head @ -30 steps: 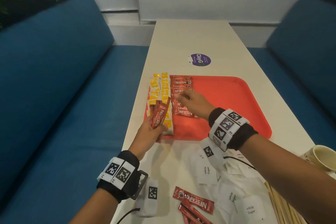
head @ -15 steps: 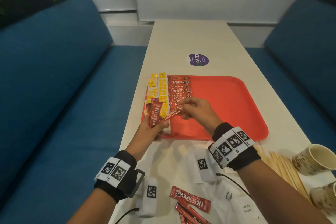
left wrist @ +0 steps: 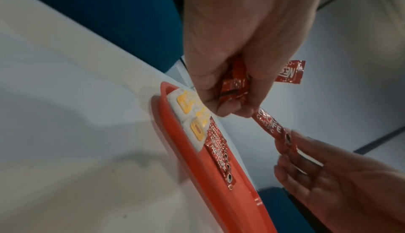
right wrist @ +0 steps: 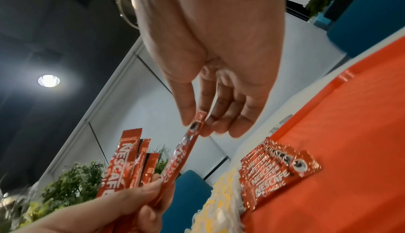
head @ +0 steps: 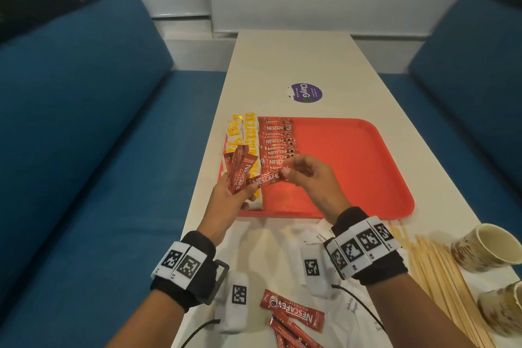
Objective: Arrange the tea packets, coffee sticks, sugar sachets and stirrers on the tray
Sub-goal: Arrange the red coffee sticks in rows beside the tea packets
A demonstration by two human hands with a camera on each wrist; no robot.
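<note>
The red tray (head: pixel 367 167) on the bench (head: pixel 293 56) has a row of tea packets (head: pixel 248 133) and a row of coffee sticks (head: pixel 278 140) just beyond the hands, but the sugar sachets (head: pixel 353 305), the stirrers (head: pixel 440 277) and a few loose sticks (head: pixel 292 311) lie on the bench nearer than the hands, so I think about half is left. The left hand (head: pixel 226 200) grips a small fan of sticks (head: pixel 240 169), upright. The right hand (head: pixel 313 178) pinches the end of one stick (head: pixel 265 179), its other end at the left thumb.

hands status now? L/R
Left hand: grips a bunch of coffee sticks.
Right hand: pinches one end of a single coffee stick.
</note>
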